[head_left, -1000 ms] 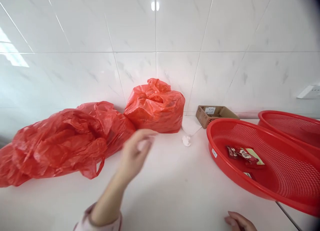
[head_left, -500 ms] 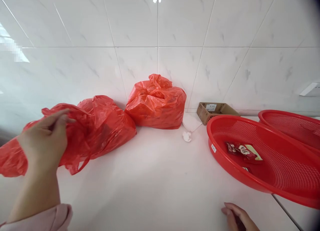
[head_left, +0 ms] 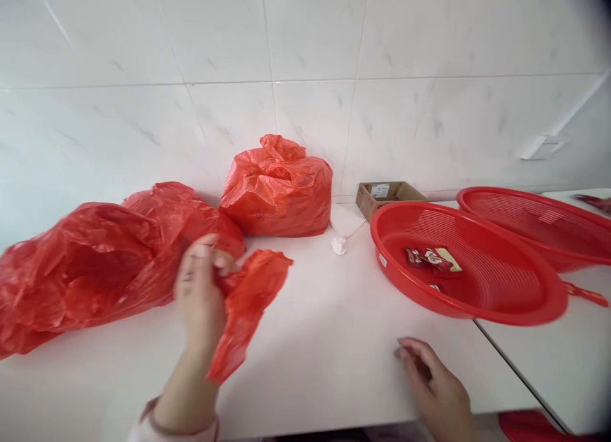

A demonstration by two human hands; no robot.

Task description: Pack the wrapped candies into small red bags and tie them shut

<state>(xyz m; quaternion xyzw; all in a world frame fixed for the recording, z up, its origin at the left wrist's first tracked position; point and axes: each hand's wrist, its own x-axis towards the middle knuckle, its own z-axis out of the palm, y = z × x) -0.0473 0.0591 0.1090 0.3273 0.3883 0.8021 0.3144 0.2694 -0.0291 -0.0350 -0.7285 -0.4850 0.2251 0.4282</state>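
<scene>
We are pinching the small red bag [head_left: 248, 299] in our left hand [head_left: 200, 292], its length hanging just right of that hand, while our right hand [head_left: 436, 391] is lying open on the counter [head_left: 324, 353].

bright soft light; glare on glossy white wall tiles [head_left: 310, 41] far above the fingers [head_left: 203, 251]; left hand [head_left: 198, 295] slightly blurred.

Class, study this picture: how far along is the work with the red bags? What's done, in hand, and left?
Done: snack packets lie in the near red basket. In hand: the left hand grips a red plastic flap at the crumpled bag; the right hand rests on the counter. Left: the bunched bag by the wall sits untouched.
</scene>
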